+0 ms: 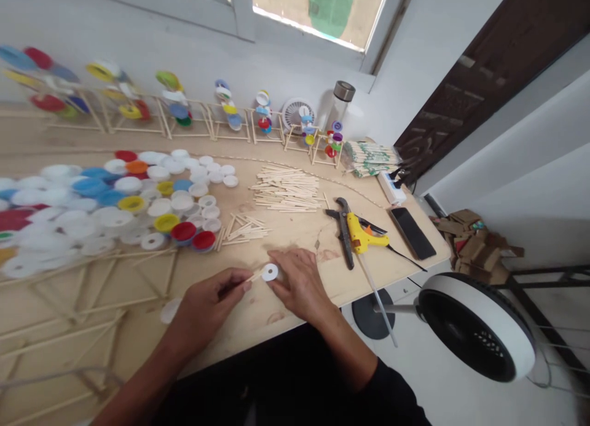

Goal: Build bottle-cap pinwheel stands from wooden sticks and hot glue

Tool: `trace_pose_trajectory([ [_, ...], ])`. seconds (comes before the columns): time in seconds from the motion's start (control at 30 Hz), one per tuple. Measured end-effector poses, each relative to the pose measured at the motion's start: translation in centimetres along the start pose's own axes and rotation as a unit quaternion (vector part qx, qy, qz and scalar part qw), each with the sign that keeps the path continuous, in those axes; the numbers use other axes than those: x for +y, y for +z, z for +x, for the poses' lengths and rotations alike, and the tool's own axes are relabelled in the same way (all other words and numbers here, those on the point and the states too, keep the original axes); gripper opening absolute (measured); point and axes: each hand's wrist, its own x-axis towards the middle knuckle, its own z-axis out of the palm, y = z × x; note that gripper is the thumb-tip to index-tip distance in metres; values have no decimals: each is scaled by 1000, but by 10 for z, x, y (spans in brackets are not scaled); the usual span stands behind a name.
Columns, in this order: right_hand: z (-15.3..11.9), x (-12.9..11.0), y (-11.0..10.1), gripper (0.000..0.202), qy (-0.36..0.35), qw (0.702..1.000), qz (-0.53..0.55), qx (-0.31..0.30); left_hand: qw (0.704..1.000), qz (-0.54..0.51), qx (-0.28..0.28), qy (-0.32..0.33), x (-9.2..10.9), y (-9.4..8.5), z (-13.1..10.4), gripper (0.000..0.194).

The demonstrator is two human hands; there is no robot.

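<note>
Between thumb and fingers of my left hand (207, 300) is a pinched thin wooden stick (255, 276), perhaps more than one. Its far end meets a small white disc (266, 275) with a dark hole in the middle. My right hand (302, 284) is closed on that disc by its right side, low over the wooden table's front part. Short cut sticks (244, 229) lie in a small heap just beyond my hands, with a bigger pile of longer sticks (288, 189) behind them. A yellow glue gun (362, 234) rests on its side to the right.
Many bottle caps (110, 220) cover the left side. Stick frames (87, 278) lie front left. A row of stick stands with colored caps (175, 109) lines the wall, near a bottle (338, 103). A phone (412, 232) and power strip (391, 188) sit right; a fan (474, 327) stands beyond the edge.
</note>
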Motion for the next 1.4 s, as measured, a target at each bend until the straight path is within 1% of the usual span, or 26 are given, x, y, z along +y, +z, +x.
trace_pose_trajectory([
  [0.1, 0, 1, 2, 46, 0, 1000, 4, -7, 1000, 3, -12, 0, 2, -1, 1, 34],
  [0.27, 0, 2, 1, 42, 2, 1000, 5, -12, 1000, 20, -12, -2, 4, -2, 1, 34],
  [0.37, 0, 2, 1, 44, 0, 1000, 5, -14, 999, 37, -16, -4, 5, -3, 1, 34],
  [0.73, 0, 3, 0, 45, 6, 1000, 7, -30, 998, 56, -38, -15, 12, -5, 2, 41],
  [0.97, 0, 4, -1, 47, 8, 999, 4, -37, 996, 66, -48, -25, 9, -5, 5, 42],
  [1.23, 0, 2, 0, 44, 10, 999, 4, -33, 996, 71, -47, -23, 15, -6, 4, 42],
  [1.4, 1, 1, -2, 44, 9, 999, 5, -37, 997, 64, -47, -25, 10, -6, 5, 41],
])
